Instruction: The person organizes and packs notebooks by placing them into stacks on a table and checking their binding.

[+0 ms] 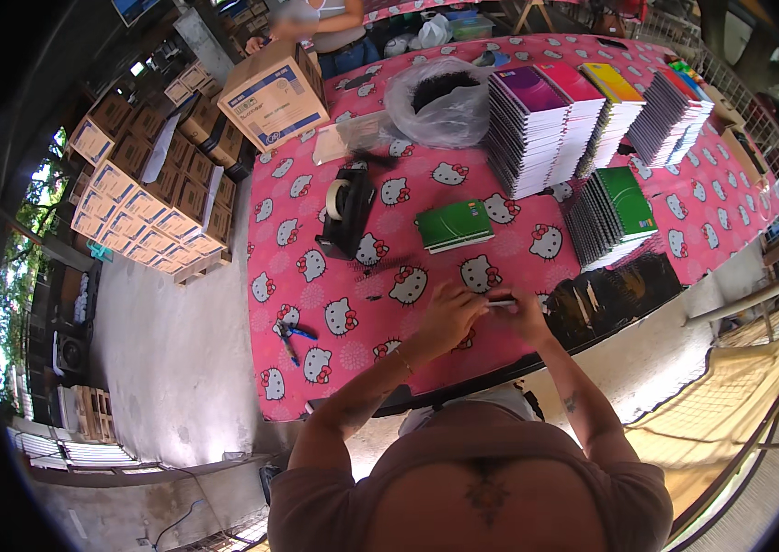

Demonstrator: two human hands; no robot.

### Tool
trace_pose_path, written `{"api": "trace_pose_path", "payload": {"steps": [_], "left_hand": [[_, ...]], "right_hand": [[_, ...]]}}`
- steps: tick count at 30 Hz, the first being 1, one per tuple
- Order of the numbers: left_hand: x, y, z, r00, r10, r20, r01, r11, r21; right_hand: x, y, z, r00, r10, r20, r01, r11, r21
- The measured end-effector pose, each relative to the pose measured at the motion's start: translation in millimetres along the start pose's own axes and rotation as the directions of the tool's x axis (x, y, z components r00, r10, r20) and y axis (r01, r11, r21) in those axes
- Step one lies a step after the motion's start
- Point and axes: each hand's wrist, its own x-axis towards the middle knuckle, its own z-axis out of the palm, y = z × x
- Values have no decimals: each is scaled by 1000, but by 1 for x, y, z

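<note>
Near the table's front edge, my left hand [450, 317] and my right hand [523, 317] meet with bent fingers around a small flat thing [501, 302] with a dark top and a pale edge. My fingers cover most of it, so its kind does not show. Beyond my hands lie small green notebooks [454, 225], one on another. To their right stands a stack of green spiral notebooks [612, 216]. Blue-and-black pliers [294, 339] rest on the table to the left. Dark wire coils [388, 265] lie between the pliers and the green notebooks.
A black tape dispenser [349, 210] stands left of centre on the pink patterned cloth [339, 317]. Farther off are a plastic bag [440, 101] of black coils, tall purple notebook stacks [529, 138] and a carton [274, 95] beside another person. Boxes [155, 198] fill a pallet at left.
</note>
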Motion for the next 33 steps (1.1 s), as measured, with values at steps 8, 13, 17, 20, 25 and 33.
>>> {"api": "trace_pose_path", "payload": {"steps": [8, 13, 17, 20, 25, 33], "left_hand": [[-58, -155, -34, 939, -266, -216, 336, 841, 423], [-57, -135, -33, 884, -258, -389, 335, 931, 146], [-42, -66, -46, 885, -387, -260, 367, 922, -122], [-56, -41, -40, 907, -387, -165, 350, 912, -213], [-60, -40, -31, 863, -448, -234, 396, 887, -239], [-55, -39, -37, 880, -433, -195, 410, 900, -147]], "right_hand": [[1, -5, 31, 981, 144, -129, -106, 958, 266], [6, 1, 32, 983, 181, -3, -169, 924, 344], [2, 0, 25, 972, 236, 15, -226, 908, 353], [4, -8, 27, 981, 188, 40, -190, 926, 327], [5, -9, 30, 985, 164, 60, -175, 929, 325], [-1, 3, 25, 978, 204, 41, -204, 898, 391]]}}
